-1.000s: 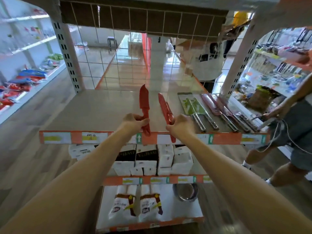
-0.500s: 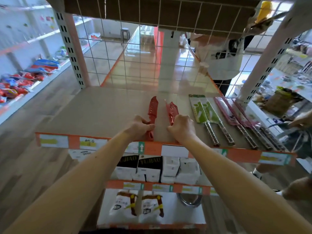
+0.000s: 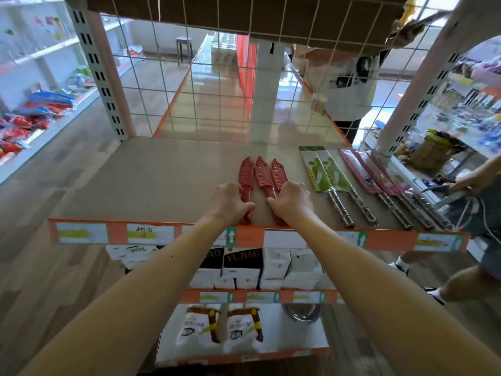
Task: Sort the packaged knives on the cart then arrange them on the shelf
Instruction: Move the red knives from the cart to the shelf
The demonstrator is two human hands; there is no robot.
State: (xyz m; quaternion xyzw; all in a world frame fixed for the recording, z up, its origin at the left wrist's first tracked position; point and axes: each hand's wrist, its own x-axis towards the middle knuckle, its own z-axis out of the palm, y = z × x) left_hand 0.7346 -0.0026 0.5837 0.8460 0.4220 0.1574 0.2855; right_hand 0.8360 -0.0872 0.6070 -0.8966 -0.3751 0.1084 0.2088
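Note:
Three red sheathed knives lie side by side on the beige shelf [image 3: 151,175], tips pointing away: the left one [image 3: 245,173], the middle one [image 3: 262,175] and the right one [image 3: 278,173]. My left hand [image 3: 230,203] curls round the handle of the left red knife near the shelf's front edge. The right red knife's handle sits under my right hand [image 3: 292,203], whose fingers curl round it. The middle knife's handle shows between my hands, untouched. To the right lie two green-packaged cleavers [image 3: 325,175] and several pink-packaged knives [image 3: 379,180].
A wire grid [image 3: 217,85] backs the shelf, with white uprights at both rear corners. An orange price strip [image 3: 257,237] edges the front. Boxes [image 3: 244,270] and bags fill the lower shelves. A person stands behind the grid; another person's hand [image 3: 471,180] reaches in at the right.
The red knives have gone from raised and spread apart to lying flat and close together on the shelf. My hands came lower and nearer each other. A third red knife now shows between them.

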